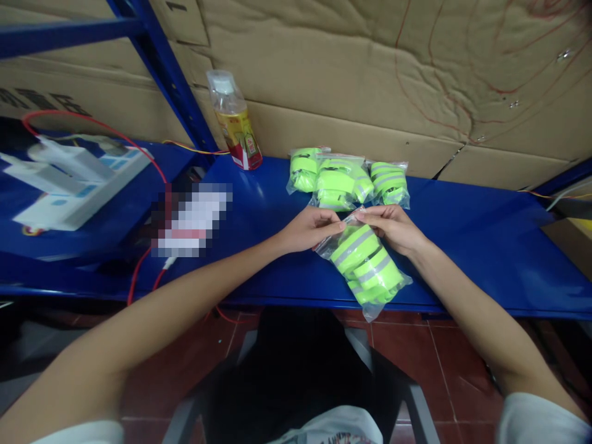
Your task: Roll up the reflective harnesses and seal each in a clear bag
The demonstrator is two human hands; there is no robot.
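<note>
A clear zip bag (365,265) packed with rolled neon-yellow reflective bands lies near the front edge of the blue shelf, its top edge turned away from me. My left hand (314,229) pinches the left part of that top edge between thumb and fingers. At the edge's right part, my right hand (391,225) is closed on it too, close to the left fingertips. Just beyond my hands sit several similar filled bags, among them a middle bag (337,182), a left bag (304,169) and a right bag (390,183).
A drink bottle (238,126) stands against the cardboard wall (324,74). At left are a white power strip (83,188) with plugs, a red cable (134,145) and a blurred-out white item (194,219). A blue post (171,74) rises behind. The shelf (472,246) extends rightward.
</note>
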